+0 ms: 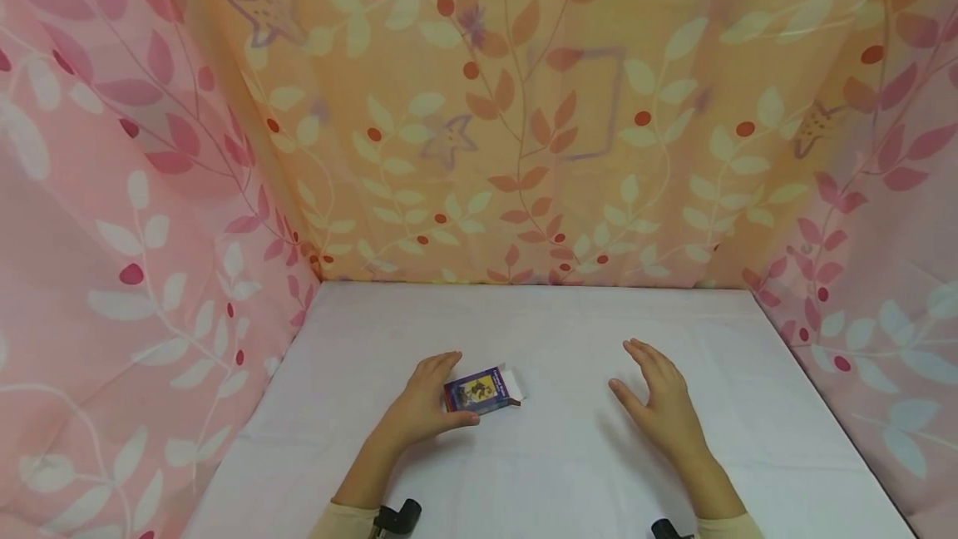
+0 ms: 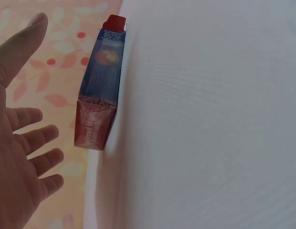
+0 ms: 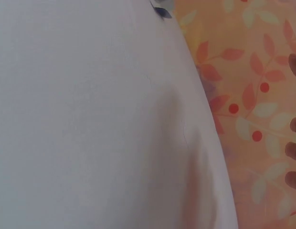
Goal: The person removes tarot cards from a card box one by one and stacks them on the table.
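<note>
A small blue and purple card box with a yellow picture panel lies on the white table; its end flap stands open on the right. The left wrist view has the same box from its dark red end, printed partly legibly "Universal Waite", with a red flap at the far end. Around the box's left end, my left hand is spread, thumb in front and fingers behind; the left wrist view has the hand apart from the box. Farther right, my right hand hovers over the table, thumb and fingers apart, holding nothing. Only its fingertips enter the right wrist view.
A white cloth covers the table. Behind it hangs an orange leaf-patterned curtain, with pink patterned curtains on the left and right. Black wrist devices sit at both sleeves. A dark leaf-shaped mark shows near the table's edge.
</note>
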### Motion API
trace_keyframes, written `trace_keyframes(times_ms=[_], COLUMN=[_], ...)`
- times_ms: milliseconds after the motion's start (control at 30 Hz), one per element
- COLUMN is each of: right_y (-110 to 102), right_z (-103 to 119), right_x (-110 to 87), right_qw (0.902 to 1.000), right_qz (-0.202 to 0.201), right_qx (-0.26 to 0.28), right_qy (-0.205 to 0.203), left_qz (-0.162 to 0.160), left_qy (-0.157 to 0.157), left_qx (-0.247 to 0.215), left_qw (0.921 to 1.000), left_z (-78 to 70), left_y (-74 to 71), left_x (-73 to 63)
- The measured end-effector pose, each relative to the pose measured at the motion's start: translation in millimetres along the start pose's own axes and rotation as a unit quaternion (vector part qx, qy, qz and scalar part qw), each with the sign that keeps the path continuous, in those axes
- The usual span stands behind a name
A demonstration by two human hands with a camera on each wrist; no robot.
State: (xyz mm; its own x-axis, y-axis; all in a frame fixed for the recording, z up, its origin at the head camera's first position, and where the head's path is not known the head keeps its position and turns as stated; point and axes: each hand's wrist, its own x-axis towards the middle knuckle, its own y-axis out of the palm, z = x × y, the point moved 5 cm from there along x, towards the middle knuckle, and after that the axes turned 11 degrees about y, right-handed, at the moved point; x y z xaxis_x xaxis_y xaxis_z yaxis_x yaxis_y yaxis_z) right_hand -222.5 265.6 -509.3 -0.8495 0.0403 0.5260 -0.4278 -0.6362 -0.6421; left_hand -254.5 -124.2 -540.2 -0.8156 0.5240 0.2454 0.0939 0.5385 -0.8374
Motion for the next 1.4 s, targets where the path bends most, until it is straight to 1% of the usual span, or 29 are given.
trace_keyframes(times_ms=[200, 400, 600, 933, 1267, 1400], right_y=[6.4, 13.7, 21.0, 34.0, 46.5, 51.5], right_z=[6.0, 13.4, 21.6, 32.8, 41.7, 45.6], right_x=[1.3, 2.8, 4.7, 4.6, 4.7, 2.5], right_qw=[0.9998, 0.9994, 0.9988, 0.9974, 0.9963, 0.9958], right_qz=[0.008, 0.018, 0.025, 0.043, 0.06, 0.063], right_qx=[0.015, 0.028, 0.04, 0.054, 0.057, 0.062], right_qy=[0.004, 0.012, 0.015, 0.022, 0.021, 0.022], left_qz=[0.001, 0.003, 0.015, 0.01, -0.001, 0.0], left_qy=[-0.012, -0.024, -0.041, -0.013, -0.008, -0.015], left_qx=[-0.015, -0.042, -0.056, -0.048, -0.033, -0.028], left_qw=[0.9998, 0.9988, 0.9975, 0.9987, 0.9994, 0.9995], left_z=[2.1, 4.4, 9.8, 16.5, 20.0, 21.3], left_y=[5.9, 10.6, 16.9, 23.9, 30.7, 32.2], left_x=[0.0, 1.3, 1.0, 0.8, 0.3, 0.1])
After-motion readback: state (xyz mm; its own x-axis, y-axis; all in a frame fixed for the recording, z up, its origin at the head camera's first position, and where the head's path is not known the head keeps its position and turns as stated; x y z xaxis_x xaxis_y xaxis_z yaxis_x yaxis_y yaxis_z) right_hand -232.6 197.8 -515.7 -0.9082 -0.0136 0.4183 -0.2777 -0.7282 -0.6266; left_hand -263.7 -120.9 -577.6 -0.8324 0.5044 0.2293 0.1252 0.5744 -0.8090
